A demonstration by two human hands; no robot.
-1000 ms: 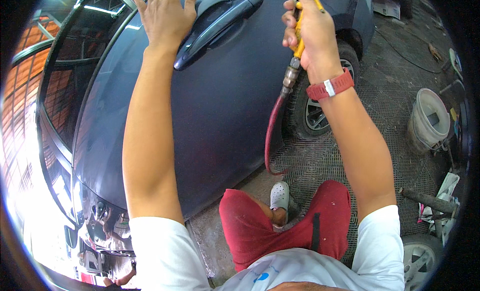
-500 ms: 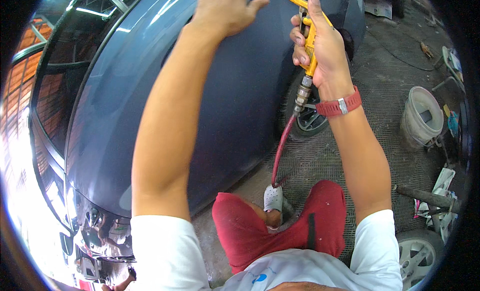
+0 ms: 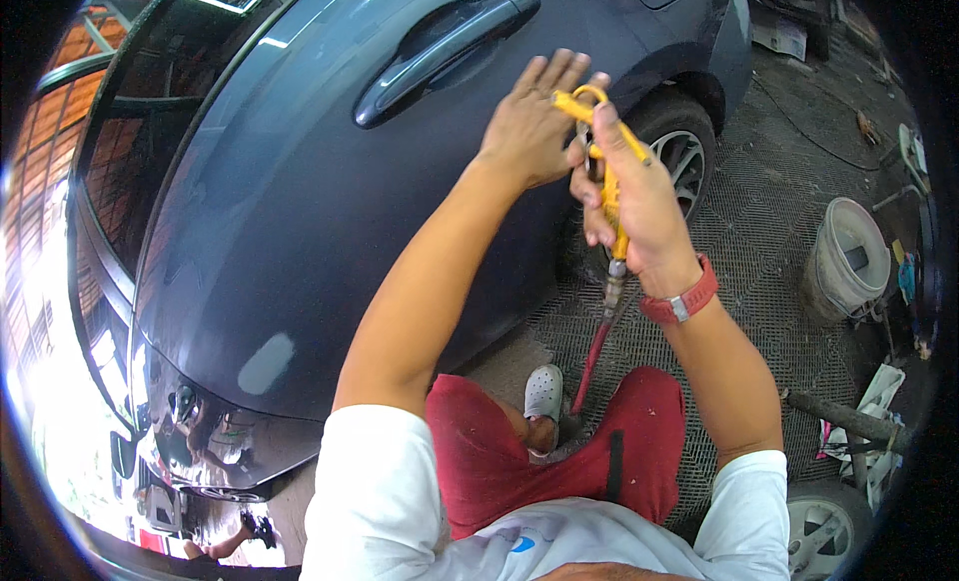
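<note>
My left hand (image 3: 531, 131) lies with fingers stretched out against the dark blue-grey car door (image 3: 330, 231), below and to the right of the door handle (image 3: 450, 53). In my right hand (image 3: 639, 196) is a yellow air blow gun (image 3: 612, 196), fingers wrapped around its grip and thumb up near the top. The gun's front end is close beside the left fingers, overlapping them in view. A red hose (image 3: 591, 366) runs down from the metal coupling (image 3: 613, 286) at the gun's base. Lower on the bodywork is a pale, dull patch (image 3: 267, 363).
The car's wheel (image 3: 684, 166) stands just beyond my right hand. To the right are a dirty white bucket (image 3: 845, 256), a thick bar (image 3: 844, 418) and a loose wheel (image 3: 824, 531) on the textured floor mat (image 3: 744, 241). My clog-shod foot (image 3: 543, 396) is below the hose.
My left hand has moved right along the door, away from the handle, which now shows. Both hands are lower in view and closer together. The pale patch has come into sight from behind my left arm.
</note>
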